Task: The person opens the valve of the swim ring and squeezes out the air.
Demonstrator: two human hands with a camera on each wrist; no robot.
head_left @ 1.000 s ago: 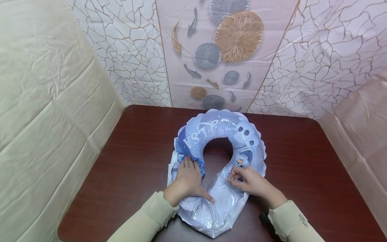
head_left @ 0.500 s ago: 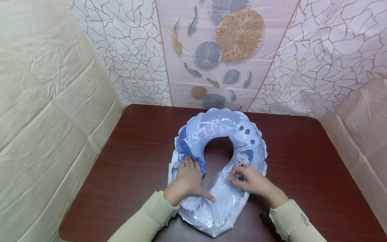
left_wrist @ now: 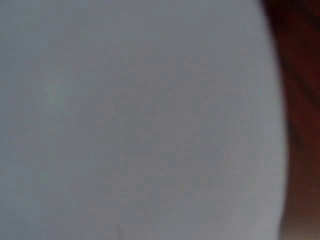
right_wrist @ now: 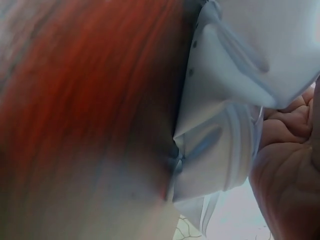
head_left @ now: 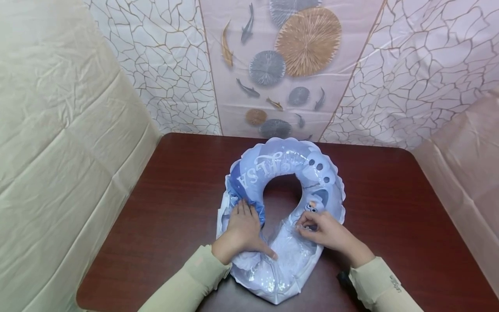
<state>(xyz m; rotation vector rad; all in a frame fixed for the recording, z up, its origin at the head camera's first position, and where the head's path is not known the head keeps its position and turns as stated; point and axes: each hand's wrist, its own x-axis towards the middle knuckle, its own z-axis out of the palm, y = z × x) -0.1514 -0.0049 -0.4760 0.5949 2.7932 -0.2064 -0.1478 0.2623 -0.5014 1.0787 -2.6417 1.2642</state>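
A pale blue swim ring [head_left: 286, 156], printed with letters and cartoon figures, lies on the table. Its far part is puffed up; the near part is slack and wrinkled, folding to a point at the front. My left hand [head_left: 243, 232] lies flat on the ring's left side, fingers straight and thumb spread to the right. Over the right side, my right hand [head_left: 325, 232] pinches a small clear bit of the ring, perhaps its valve, between thumb and curled fingers. In the right wrist view, the palm [right_wrist: 287, 155] shows beside the ring's creased edge [right_wrist: 215, 145]. White plastic [left_wrist: 150, 120] fills most of the left wrist view, blurred.
The dark red-brown table [head_left: 167, 186] extends on both sides of the ring. A black object [head_left: 345, 281] sits by the right sleeve, partly hidden. Patterned cloth [head_left: 273, 86] hangs behind the table, and pale fabric walls [head_left: 70, 151] flank it.
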